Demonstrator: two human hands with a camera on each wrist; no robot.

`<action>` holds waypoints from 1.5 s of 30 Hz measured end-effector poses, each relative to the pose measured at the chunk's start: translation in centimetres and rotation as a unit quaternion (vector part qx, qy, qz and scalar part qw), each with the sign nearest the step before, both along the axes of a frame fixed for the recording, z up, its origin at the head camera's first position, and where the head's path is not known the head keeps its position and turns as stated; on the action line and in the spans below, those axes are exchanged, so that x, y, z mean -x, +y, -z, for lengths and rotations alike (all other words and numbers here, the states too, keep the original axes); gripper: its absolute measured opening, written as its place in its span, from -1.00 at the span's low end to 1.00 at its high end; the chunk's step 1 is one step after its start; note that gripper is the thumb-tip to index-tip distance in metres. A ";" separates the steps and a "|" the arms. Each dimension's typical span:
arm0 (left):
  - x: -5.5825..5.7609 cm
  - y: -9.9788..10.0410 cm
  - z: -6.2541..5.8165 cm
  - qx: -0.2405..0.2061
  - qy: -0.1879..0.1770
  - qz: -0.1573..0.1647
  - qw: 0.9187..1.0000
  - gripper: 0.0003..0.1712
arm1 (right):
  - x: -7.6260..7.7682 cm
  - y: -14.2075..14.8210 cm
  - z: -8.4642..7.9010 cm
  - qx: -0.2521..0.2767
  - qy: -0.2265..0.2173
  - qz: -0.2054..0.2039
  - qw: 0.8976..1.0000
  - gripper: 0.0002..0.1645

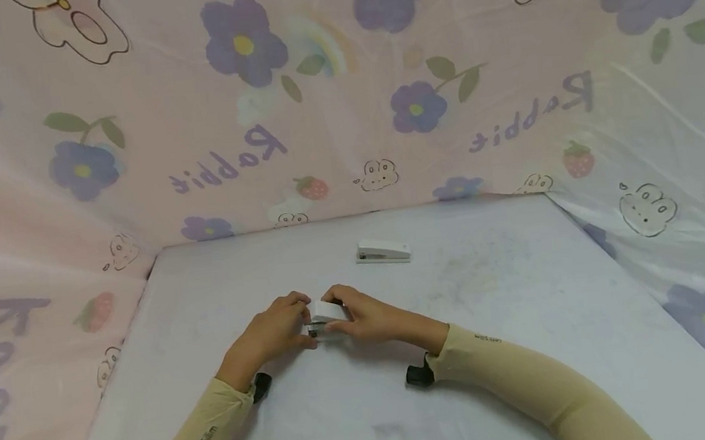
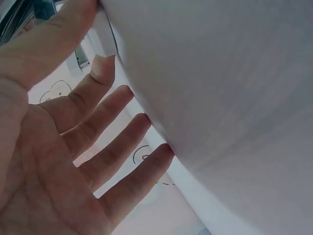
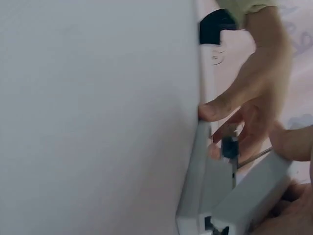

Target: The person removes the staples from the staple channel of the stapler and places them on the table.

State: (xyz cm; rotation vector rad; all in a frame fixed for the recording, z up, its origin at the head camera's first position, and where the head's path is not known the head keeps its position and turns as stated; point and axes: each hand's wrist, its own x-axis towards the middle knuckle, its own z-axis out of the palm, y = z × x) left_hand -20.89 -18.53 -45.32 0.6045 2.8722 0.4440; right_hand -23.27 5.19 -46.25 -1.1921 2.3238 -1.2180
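Observation:
A white stapler (image 1: 328, 311) is between both hands near the middle of the table, its top swung up from its base. My right hand (image 1: 372, 318) grips the raised top, thumb on the near side and fingers on the far side. In the right wrist view the lifted cover (image 3: 261, 193) stands apart from the base (image 3: 193, 181), with a thin metal rod and a dark piece showing between them. My left hand (image 1: 274, 332) holds the base's left end between thumb and index finger. Its other fingers (image 2: 142, 181) are spread, fingertips down at the table surface.
Farther back on the white table (image 1: 504, 376) stands a second white stapler (image 1: 384, 251), closed. A printed cloth (image 1: 328, 108) with flowers and rabbits hangs behind the table and along both sides. Dark wrist cameras (image 1: 419, 376) sit under both wrists.

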 end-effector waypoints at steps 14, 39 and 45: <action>-0.2 0.2 -0.3 0.004 0.006 0.004 1.000 -0.57 | 0.3 2.1 -1.1 0.002 0.081 0.025 0.996 -0.54; -0.2 0.0 -0.4 0.006 -0.003 -0.002 1.000 -0.60 | 0.1 5.3 -1.8 0.046 0.069 0.041 0.996 -0.57; -0.2 -0.1 -0.2 0.003 -0.005 0.001 1.000 -0.59 | 0.1 6.2 -2.0 0.048 0.064 0.046 0.996 -0.58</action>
